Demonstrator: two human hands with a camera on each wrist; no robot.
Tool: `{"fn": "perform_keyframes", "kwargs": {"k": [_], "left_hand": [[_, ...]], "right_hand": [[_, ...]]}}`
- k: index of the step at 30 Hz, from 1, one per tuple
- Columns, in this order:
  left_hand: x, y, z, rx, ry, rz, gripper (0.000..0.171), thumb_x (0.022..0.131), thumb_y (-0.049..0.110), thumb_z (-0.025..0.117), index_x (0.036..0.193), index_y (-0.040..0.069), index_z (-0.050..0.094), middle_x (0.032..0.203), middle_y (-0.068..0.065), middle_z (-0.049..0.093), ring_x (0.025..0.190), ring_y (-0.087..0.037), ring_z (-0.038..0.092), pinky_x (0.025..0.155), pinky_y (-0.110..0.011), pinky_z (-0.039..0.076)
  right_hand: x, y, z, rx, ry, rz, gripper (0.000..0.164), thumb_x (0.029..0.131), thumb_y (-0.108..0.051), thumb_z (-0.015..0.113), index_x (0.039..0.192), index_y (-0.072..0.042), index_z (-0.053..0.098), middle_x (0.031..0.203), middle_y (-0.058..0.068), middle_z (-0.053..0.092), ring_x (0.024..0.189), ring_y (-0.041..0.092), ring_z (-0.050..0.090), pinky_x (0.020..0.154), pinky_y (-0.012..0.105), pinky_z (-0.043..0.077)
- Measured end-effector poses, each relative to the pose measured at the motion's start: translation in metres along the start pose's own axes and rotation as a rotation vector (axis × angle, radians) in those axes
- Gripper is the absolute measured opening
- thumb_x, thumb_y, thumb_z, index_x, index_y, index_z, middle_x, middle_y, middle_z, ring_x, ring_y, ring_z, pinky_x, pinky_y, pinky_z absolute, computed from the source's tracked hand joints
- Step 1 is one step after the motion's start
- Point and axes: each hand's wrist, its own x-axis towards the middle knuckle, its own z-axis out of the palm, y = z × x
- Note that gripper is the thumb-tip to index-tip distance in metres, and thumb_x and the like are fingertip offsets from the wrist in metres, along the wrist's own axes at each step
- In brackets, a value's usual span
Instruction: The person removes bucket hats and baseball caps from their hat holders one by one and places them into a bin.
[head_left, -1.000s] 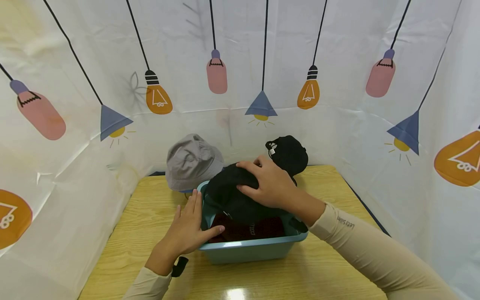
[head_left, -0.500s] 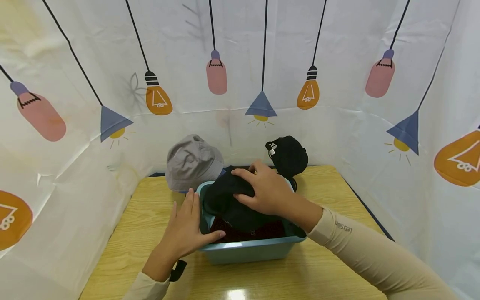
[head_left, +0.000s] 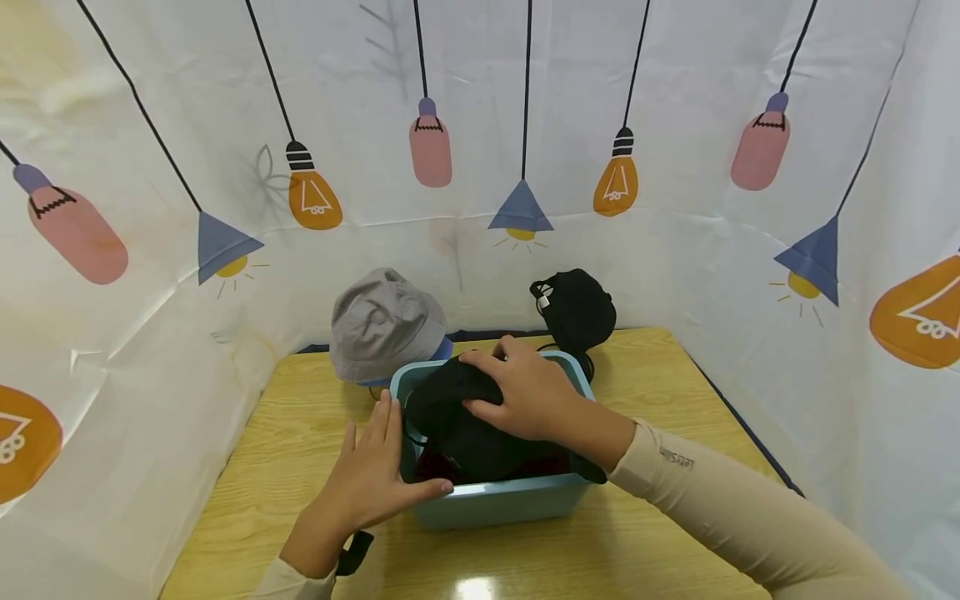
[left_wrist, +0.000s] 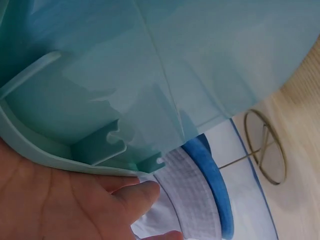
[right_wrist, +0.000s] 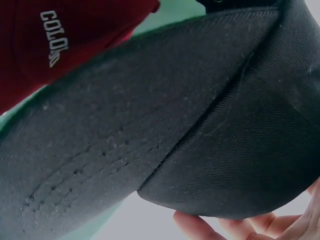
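Observation:
My right hand (head_left: 536, 396) grips the crown of a black cap (head_left: 465, 446), which sits low inside a light-blue plastic basin (head_left: 495, 505). In the right wrist view the cap's brim (right_wrist: 100, 135) spreads wide, with fingertips (right_wrist: 197, 227) at the crown's edge. Under it lies a dark red cap (right_wrist: 30, 60) with white lettering, mostly hidden in the head view. My left hand (head_left: 363, 479) rests against the basin's left rim, fingers straight and thumb along the front corner. The left wrist view shows its palm (left_wrist: 55, 200) touching the rim.
Behind the basin at left stands a grey bucket hat (head_left: 386, 325) on a blue support (head_left: 442, 350). Another black cap (head_left: 577, 308) is propped up at back right. The wooden table (head_left: 277, 433) is enclosed by a white printed curtain (head_left: 465, 267).
My right hand has lowered the black cap deeper into the basin, covering more of the red cap. The basin's back rim has come into view. My left hand stays by the left rim.

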Motion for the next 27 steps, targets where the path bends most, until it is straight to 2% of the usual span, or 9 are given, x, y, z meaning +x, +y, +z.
{"fn": "perform_keyframes", "kwargs": {"k": [6,14,23,27], "left_hand": [[0.0,0.0,0.0,-0.012,-0.01,-0.002,0.138,0.075,0.092,0.059,0.164,-0.003,0.015,0.173,-0.022,0.006,0.157,-0.04,0.023,0.115,-0.08,0.016],[0.001,0.0,0.001,-0.014,-0.014,-0.004,0.137,0.074,0.093,0.058,0.165,-0.001,0.016,0.173,-0.021,0.006,0.155,-0.042,0.028,0.115,-0.08,0.017],[0.001,0.0,0.001,-0.024,-0.017,-0.01,0.134,0.076,0.089,0.062,0.166,0.003,0.013,0.173,-0.021,0.005,0.157,-0.042,0.023,0.115,-0.08,0.015],[0.001,0.0,0.001,-0.022,-0.018,-0.011,0.134,0.075,0.089,0.062,0.166,0.004,0.013,0.173,-0.02,0.004,0.158,-0.041,0.022,0.115,-0.08,0.016]], "right_hand": [[0.002,0.002,0.007,0.029,-0.068,0.018,0.058,0.094,-0.063,0.063,0.146,-0.039,0.054,0.105,0.001,0.057,0.076,0.012,0.052,0.057,0.029,0.047],[0.007,0.006,0.016,0.037,-0.136,0.036,0.062,0.095,-0.065,0.06,0.15,-0.04,0.05,0.105,0.002,0.056,0.077,0.012,0.05,0.058,0.03,0.045],[0.013,0.011,0.023,0.055,-0.332,0.075,0.065,0.095,-0.067,0.06,0.154,-0.046,0.044,0.119,0.006,0.054,0.084,0.014,0.052,0.065,0.034,0.049],[0.014,0.014,0.028,0.058,-0.374,0.086,0.067,0.094,-0.068,0.061,0.156,-0.047,0.042,0.124,0.009,0.055,0.089,0.017,0.055,0.07,0.039,0.051]]}}
